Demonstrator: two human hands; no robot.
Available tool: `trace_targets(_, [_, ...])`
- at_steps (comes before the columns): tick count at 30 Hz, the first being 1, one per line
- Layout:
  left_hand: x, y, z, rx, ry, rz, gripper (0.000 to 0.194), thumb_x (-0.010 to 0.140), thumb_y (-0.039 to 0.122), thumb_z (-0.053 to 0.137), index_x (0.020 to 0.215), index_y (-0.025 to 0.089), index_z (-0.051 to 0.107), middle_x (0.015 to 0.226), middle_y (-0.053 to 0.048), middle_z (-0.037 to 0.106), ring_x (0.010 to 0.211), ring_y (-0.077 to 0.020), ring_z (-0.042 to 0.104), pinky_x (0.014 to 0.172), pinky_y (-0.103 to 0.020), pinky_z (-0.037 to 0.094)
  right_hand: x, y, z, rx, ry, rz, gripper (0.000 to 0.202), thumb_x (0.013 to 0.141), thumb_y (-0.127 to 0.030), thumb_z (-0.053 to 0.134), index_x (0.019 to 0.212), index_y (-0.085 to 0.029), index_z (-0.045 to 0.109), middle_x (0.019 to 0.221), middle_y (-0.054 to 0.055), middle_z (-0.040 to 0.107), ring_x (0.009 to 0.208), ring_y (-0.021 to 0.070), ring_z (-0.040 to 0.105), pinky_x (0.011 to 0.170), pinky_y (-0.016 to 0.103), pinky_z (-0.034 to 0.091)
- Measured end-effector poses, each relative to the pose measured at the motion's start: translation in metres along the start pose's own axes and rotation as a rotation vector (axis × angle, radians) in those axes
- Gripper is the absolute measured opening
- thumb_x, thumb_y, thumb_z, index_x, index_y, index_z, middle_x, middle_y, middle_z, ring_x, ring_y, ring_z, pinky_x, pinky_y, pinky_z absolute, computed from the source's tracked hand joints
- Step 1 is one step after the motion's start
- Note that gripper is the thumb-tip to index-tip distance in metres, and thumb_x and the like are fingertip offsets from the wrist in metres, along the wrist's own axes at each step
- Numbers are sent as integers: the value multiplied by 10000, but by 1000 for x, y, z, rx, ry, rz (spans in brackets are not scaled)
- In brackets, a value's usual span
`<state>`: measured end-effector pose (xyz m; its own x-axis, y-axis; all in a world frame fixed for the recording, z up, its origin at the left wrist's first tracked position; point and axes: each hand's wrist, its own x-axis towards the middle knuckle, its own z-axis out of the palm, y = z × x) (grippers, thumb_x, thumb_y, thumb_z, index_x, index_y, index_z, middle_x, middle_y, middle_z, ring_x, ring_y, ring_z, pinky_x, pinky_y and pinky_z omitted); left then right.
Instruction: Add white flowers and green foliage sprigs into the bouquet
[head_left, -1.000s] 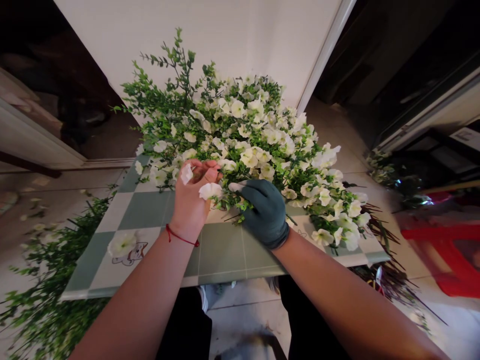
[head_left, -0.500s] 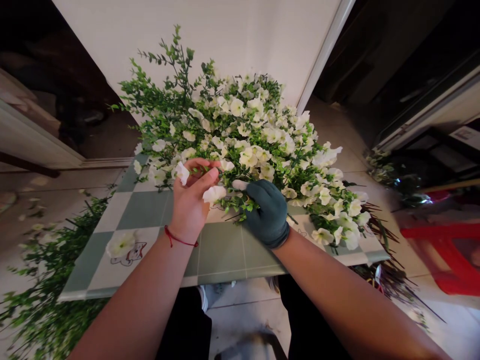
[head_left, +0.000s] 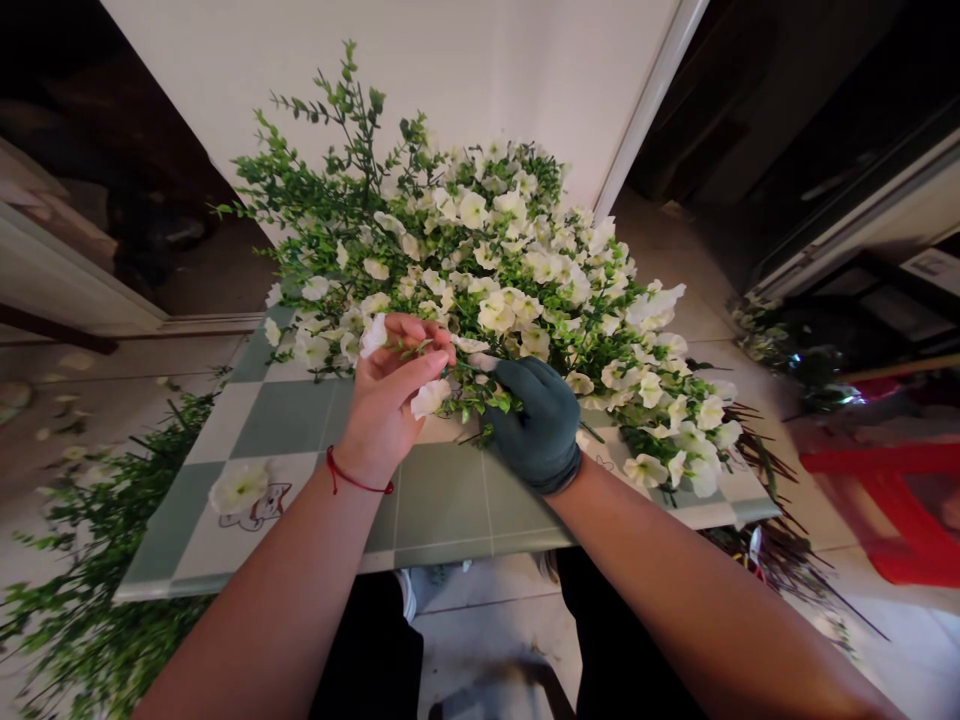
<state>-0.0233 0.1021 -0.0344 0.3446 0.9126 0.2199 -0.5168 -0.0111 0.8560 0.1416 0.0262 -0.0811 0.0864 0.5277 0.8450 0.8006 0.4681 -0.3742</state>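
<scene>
My bare left hand [head_left: 401,375], with a red cord at the wrist, is closed around part of a leafy artificial flower stem. White blooms show beside its fingers, one white flower [head_left: 430,399] just below the thumb. My right hand [head_left: 534,415], in a dark green glove with a pale fingertip showing, grips the same sprig's green leaves [head_left: 480,388]. The two hands are close together, fingertips nearly meeting. Right behind them rises a big heap of white artificial flowers [head_left: 517,265] with green foliage. A loose white flower [head_left: 240,488] lies on the checked tabletop [head_left: 442,500] at left.
Leafy green stems [head_left: 142,540] are piled on the floor at left. Dark bare stems [head_left: 795,570] stick out beyond the table's right edge. A red stool [head_left: 885,510] stands at right. A white panel [head_left: 420,60] is behind the heap.
My left hand has shifted slightly right, its fingertips closer to the gloved hand. The white flower between the hands has turned and now lies flatter. My right hand has barely moved.
</scene>
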Motion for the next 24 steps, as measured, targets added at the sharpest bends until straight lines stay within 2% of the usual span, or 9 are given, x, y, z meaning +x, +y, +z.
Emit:
trace_targets(5, [0,0,2,72,-19,-2,524,619,347,1114,862,239,663,960,-15,685,878,-167,684,780,-304,630,0,1,1,-17,-11,9,434,894,-121,605,1285,-244,746,978,49,804,867,228,746,759,361,615])
trace_targets(9, [2,-4,4,118,-65,29,470,734,349,1063,909,227,643,929,-6,724,893,-179,751,763,-305,659,0,2,2,-37,-2,40,355,911,-150,605,1225,-232,750,989,61,813,863,236,739,759,370,612])
trace_targets(15, [7,-15,-1,168,78,119,500,836,512,997,940,241,590,894,4,717,863,-206,784,702,-321,645,0,5,4,-44,35,14,358,868,-138,594,1184,-241,726,992,60,809,856,241,740,747,375,617])
trace_targets(18, [8,-17,-5,278,95,219,474,961,644,841,960,251,577,851,13,698,765,-167,720,723,-326,620,0,4,5,-22,-12,-7,395,859,-133,605,1217,-242,731,1009,60,813,870,239,747,759,372,619])
trace_targets(20, [7,-19,-7,330,121,284,472,1017,683,750,959,252,568,848,7,687,767,-153,680,752,-320,597,0,4,6,-12,-32,-32,394,860,-137,618,1223,-237,735,996,57,811,866,237,744,755,367,611])
trace_targets(22, [7,-19,-9,285,166,284,471,1009,681,763,969,254,570,889,1,681,808,-150,668,769,-311,582,1,4,7,-15,-36,-47,382,862,-136,617,1212,-233,735,976,53,804,861,235,740,751,363,602])
trace_targets(24, [6,-19,-9,185,192,211,473,937,601,887,1005,261,565,983,2,690,836,-145,682,764,-305,582,1,4,7,-25,-37,-42,357,871,-141,612,1194,-232,733,963,53,797,860,235,737,749,363,596])
